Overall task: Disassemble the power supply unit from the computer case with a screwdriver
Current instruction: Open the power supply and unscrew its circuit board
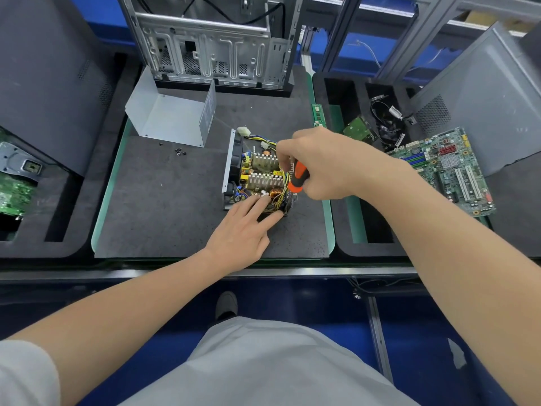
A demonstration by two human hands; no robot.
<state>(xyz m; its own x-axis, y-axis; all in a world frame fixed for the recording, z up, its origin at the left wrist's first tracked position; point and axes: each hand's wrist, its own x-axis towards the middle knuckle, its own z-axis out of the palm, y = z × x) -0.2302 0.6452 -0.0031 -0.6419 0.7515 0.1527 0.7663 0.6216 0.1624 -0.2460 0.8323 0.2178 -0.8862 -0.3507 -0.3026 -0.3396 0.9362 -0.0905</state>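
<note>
The opened power supply unit [257, 174] lies on the dark mat [164, 206], its heatsinks, coil and yellow wires exposed. Its grey metal cover [172, 118] lies apart at the back left. My right hand [319, 165] grips an orange and black screwdriver [298, 177] over the unit's right side; the tip is hidden among the wires. My left hand [243, 227] rests with straight fingers on the unit's near edge, steadying it. The bare computer case [216, 45] stands upright at the back of the mat.
Several loose black screws [180, 152] lie on the mat left of the unit. A motherboard [448, 168] and cables [389, 121] sit in the foam tray at right with a grey case panel [483, 92]. Another board [13, 194] lies far left.
</note>
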